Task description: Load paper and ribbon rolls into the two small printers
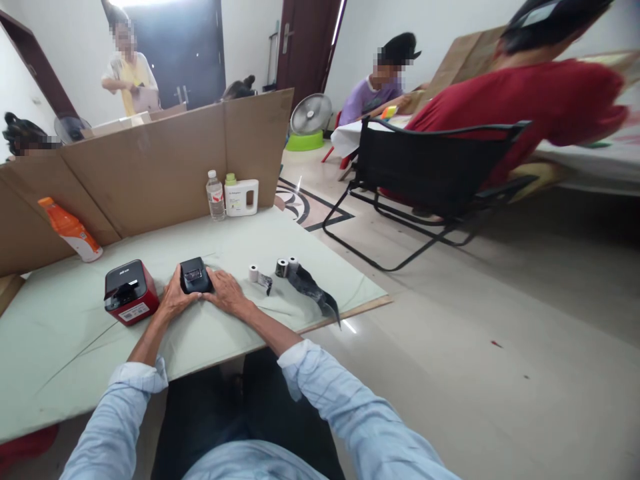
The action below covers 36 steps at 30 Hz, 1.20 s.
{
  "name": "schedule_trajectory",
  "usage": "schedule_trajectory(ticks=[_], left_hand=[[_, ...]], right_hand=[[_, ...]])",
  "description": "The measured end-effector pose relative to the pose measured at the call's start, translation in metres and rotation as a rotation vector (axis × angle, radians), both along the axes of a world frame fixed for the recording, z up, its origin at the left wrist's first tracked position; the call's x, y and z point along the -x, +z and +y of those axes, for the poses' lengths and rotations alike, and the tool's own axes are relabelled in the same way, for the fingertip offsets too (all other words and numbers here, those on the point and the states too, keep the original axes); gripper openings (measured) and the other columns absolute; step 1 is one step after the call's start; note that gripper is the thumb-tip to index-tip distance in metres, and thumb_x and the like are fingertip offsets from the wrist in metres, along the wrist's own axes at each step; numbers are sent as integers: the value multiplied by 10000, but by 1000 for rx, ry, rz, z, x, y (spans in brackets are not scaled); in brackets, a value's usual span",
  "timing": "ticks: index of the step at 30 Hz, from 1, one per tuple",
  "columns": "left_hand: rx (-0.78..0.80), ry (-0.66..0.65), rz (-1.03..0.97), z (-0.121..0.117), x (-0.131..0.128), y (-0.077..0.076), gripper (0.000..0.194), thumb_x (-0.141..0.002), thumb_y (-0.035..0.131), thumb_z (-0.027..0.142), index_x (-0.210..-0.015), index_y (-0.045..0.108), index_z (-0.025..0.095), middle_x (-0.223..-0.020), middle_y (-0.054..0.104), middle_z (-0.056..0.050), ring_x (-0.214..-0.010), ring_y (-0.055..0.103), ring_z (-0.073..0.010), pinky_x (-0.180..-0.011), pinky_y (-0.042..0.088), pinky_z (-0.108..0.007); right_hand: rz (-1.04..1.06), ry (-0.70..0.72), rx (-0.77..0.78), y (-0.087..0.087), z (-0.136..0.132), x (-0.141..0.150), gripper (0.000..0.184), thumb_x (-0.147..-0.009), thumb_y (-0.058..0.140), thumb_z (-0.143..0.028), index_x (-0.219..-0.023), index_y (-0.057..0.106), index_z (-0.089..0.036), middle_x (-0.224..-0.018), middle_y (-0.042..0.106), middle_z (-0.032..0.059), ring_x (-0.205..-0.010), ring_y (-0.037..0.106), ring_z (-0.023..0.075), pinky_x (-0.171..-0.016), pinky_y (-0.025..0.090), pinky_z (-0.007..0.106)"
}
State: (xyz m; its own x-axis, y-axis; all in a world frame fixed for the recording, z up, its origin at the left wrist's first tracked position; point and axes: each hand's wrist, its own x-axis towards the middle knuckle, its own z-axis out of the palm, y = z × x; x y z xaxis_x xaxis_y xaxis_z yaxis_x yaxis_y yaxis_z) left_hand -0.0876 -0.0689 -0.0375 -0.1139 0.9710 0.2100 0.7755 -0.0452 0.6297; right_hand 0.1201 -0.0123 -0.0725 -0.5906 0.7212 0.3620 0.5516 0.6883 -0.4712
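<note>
A small black printer (194,275) sits on the pale green table (75,333) in front of me. My left hand (175,298) cups its left side with curled fingers. My right hand (225,291) presses against its right side, fingers closed on the casing. A red and black printer (130,292) stands just left of my left hand. To the right of my right hand lie a white paper roll (253,273) and two more rolls (287,266) with a dark strip (315,292) trailing toward the table's edge.
A cardboard screen (165,163) walls the table's far side. By it stand an orange bottle (70,229), a clear water bottle (215,195) and a white jug (241,195). A person in red sits on a black folding chair (430,173) at right. Other people work beyond.
</note>
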Motion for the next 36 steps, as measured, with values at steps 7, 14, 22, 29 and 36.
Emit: schedule_trajectory(ticks=[7,14,22,29,36], left_hand=[[6,-6,23,1,-3,3,1123,-680,895,427,-1625,340,182,-1479,625,-187,-1386,591,-398,-1167,481,-526],[-5,-121,-29,44,-26,11,1077,-684,864,378,-1601,332,188,-1416,658,-147,-1303,644,-357,-1109,525,-466],[-6,-219,-251,88,-71,15,845,-687,866,331,-1411,467,159,-1211,705,-117,-1121,679,-308,-1006,546,-441],[44,-144,-162,88,-93,7,769,-709,842,358,-1371,491,189,-1197,701,-109,-1081,668,-303,-992,524,-442],[146,-133,29,76,-103,21,733,-755,804,297,-1418,512,184,-1368,677,-174,-1281,626,-375,-1095,485,-523]], right_hand=[[13,3,-12,-2,-1,-1,785,-974,707,-409,-1608,382,-81,-1423,634,254,-1351,567,358,-1134,463,503],[13,-127,78,17,16,-14,769,-948,640,-227,-1628,302,-107,-1521,563,241,-1363,545,344,-1150,453,486],[-330,-266,155,77,48,-48,488,-954,665,-238,-1401,510,-121,-1347,679,242,-1306,610,352,-1027,494,419],[-457,-292,220,77,58,-64,396,-955,693,-285,-1309,594,-137,-1283,717,226,-1203,697,332,-945,517,372],[-443,-307,169,75,45,-67,418,-971,633,-229,-1370,558,-133,-1322,695,226,-1250,646,341,-987,496,402]])
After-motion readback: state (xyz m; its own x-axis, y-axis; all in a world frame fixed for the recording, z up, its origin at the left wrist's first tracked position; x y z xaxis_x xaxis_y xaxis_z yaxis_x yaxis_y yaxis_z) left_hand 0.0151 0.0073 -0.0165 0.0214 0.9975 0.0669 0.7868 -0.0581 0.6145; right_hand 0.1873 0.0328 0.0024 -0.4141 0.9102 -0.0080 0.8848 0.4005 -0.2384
